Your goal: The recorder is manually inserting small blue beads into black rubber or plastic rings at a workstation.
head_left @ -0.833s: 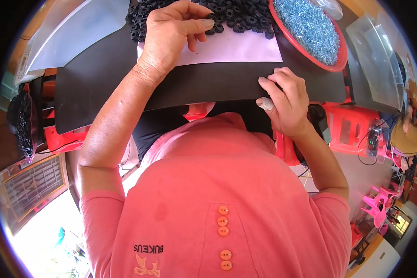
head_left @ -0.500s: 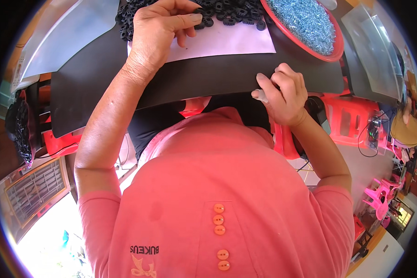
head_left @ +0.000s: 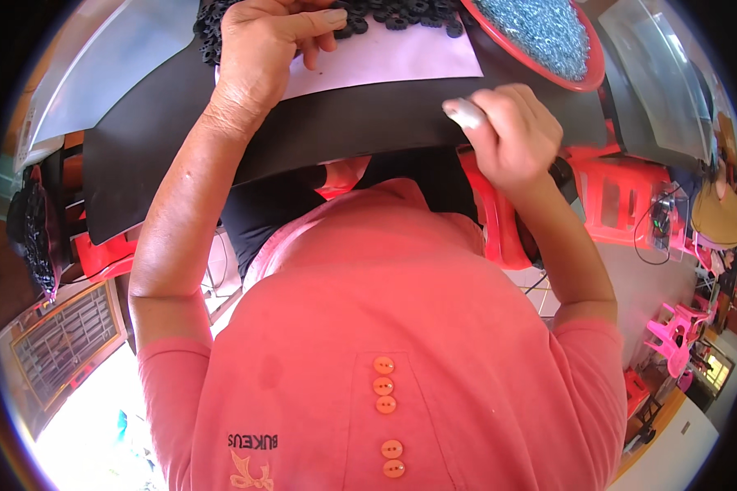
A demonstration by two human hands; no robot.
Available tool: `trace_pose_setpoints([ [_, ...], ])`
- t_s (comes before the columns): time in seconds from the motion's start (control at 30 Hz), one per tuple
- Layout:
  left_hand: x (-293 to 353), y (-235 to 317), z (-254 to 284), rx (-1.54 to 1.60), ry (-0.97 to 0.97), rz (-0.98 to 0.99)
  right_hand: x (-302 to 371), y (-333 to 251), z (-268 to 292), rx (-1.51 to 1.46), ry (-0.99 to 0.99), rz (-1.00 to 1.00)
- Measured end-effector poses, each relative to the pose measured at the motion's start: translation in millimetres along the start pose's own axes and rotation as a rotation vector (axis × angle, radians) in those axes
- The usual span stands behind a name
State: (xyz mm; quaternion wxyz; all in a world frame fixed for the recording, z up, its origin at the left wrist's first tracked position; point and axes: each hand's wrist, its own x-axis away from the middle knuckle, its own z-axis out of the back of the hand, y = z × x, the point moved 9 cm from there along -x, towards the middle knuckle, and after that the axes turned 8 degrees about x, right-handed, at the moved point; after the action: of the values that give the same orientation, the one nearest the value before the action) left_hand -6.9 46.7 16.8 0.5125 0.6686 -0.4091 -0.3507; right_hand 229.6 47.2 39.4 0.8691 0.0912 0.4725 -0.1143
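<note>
My left hand is at the top edge, over the near side of a pile of small black ring-shaped parts. Its thumb and fingers come together in a pinch, but the fingertips run partly out of the picture, so what they hold is not clear. A pale pink-white sheet lies under the pile. My right hand hovers over the front edge of the dark table, apart from the parts, fingers curled in. A whitish wrap covers its thumb tip. Anything inside the curled fingers is hidden.
A red basin full of small clear-blue pieces stands at the far right of the dark table. Translucent plastic containers stand left and right. Red plastic stools are beside and below the table.
My right hand has risen slightly and turned, its thumb now pointing left. My left hand has shifted a little up and left with the view, still pinched.
</note>
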Motion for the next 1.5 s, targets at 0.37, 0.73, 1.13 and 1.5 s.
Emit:
trace_pose_setpoints([
  [0.37, 0.1, -3.1, 1.0, -0.102, -0.117, -0.08, -21.7, 101.9, 25.9, 0.326, -0.121, -0.252],
  [0.73, -0.8, -5.8, -1.0, -0.076, -0.126, -0.044, -39.3, 127.4, -19.1, 0.396, -0.423, -0.064],
  [1.13, 1.0, -9.2, -3.5, -0.135, -0.156, -0.003, -47.6, 113.9, -28.5, 0.311, -0.443, -0.056],
  [1.5, -3.5, -18.5, -7.0, 0.039, -0.2, 0.038, -65.1, 119.5, -55.5, -0.835, -0.158, -0.778],
])
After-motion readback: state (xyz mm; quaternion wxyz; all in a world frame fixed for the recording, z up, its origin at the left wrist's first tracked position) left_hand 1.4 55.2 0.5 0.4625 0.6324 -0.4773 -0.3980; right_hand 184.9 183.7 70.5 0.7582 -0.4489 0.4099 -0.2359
